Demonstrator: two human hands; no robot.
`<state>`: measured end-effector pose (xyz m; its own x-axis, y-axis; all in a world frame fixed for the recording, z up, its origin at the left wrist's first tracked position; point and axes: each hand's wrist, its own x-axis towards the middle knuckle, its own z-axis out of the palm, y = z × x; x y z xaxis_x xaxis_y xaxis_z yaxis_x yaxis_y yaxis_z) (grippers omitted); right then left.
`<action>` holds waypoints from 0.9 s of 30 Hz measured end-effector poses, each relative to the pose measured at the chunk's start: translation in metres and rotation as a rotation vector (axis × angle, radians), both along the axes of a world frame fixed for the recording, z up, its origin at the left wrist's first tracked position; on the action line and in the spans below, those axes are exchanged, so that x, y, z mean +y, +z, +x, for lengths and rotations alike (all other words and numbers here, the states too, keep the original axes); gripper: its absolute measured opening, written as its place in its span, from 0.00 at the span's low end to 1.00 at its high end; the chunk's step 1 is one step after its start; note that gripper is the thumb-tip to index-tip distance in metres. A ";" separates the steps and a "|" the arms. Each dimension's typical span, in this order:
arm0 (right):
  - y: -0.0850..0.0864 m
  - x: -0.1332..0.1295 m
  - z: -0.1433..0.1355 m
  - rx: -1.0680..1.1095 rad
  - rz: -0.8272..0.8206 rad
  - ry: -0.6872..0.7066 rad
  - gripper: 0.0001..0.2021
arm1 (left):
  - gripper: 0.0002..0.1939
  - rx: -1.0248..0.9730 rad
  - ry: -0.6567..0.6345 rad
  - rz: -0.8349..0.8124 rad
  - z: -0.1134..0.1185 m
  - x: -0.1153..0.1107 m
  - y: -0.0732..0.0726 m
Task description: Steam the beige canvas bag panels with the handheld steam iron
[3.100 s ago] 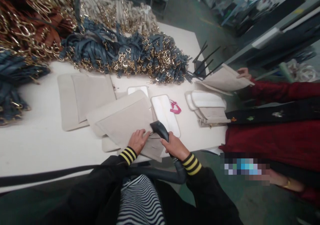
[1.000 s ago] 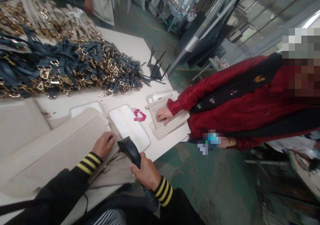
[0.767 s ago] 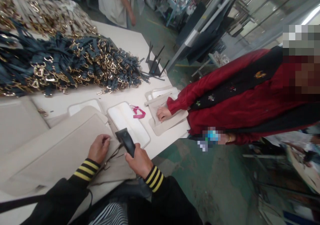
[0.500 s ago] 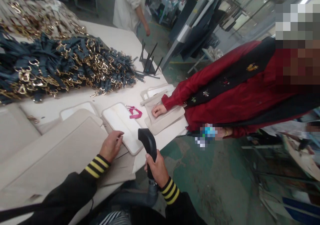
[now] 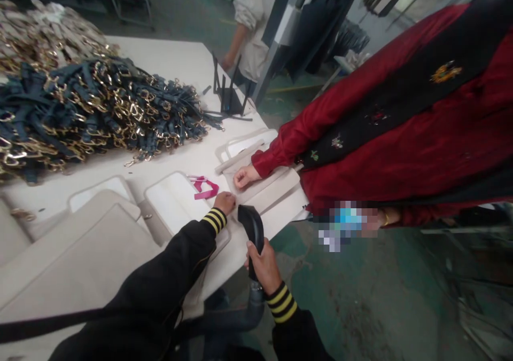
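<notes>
My right hand (image 5: 265,265) is wrapped round a black curved hose nozzle (image 5: 252,221), held upright at the table's front edge with its bent end up. A dark hose (image 5: 253,303) runs down from it. My left hand (image 5: 225,203) is over the table near the nozzle's tip, fingers drawn together; anything in them is too small to make out. Under my left forearm lies a white panel with a beige border (image 5: 170,198), partly hidden. A pink strap (image 5: 206,191) lies just beyond my left hand. Close by, a co-worker's hand (image 5: 245,177) rests on a folded beige piece (image 5: 276,193).
Dark blue straps with gold clasps (image 5: 100,107) lie heaped at the left, pale straps (image 5: 52,30) behind them. Large beige panels (image 5: 92,243) cover the near left. A black router (image 5: 230,100) stands at the far edge. The red-sleeved co-worker (image 5: 360,152) stands at the right.
My left hand has moved right and away from me, off the white panel toward the co-worker's beige piece. My right hand still grips the nozzle. The view has shifted slightly.
</notes>
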<state>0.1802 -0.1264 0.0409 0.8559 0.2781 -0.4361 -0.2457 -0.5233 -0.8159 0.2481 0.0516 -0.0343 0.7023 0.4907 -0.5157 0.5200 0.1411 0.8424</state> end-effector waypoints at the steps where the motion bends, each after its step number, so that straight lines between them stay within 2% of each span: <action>1: -0.004 0.002 0.004 0.011 -0.012 0.004 0.12 | 0.04 0.019 -0.012 -0.015 0.004 -0.002 -0.001; 5: -0.014 0.006 0.013 0.025 -0.057 0.024 0.12 | 0.09 0.075 -0.017 -0.081 0.012 -0.002 -0.002; 11: -0.012 0.003 0.015 -0.031 -0.032 -0.002 0.11 | 0.09 0.112 0.038 -0.230 0.016 -0.004 0.003; 15: -0.012 0.002 0.016 0.013 -0.021 0.000 0.11 | 0.08 0.107 0.065 -0.275 0.015 -0.004 0.007; 22: -0.006 -0.009 0.014 -0.015 0.113 -0.163 0.13 | 0.10 0.110 0.081 -0.314 0.013 0.000 0.007; 24: -0.008 -0.010 0.012 0.009 0.116 -0.146 0.13 | 0.10 0.099 0.078 -0.321 0.013 0.000 0.008; 27: -0.013 -0.006 0.011 0.033 0.056 -0.048 0.13 | 0.09 0.078 0.079 -0.312 0.014 -0.003 0.014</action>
<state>0.1909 -0.1329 0.0280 0.8544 0.2620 -0.4488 -0.2963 -0.4638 -0.8349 0.2624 0.0484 -0.0207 0.6210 0.3518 -0.7005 0.5586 0.4284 0.7103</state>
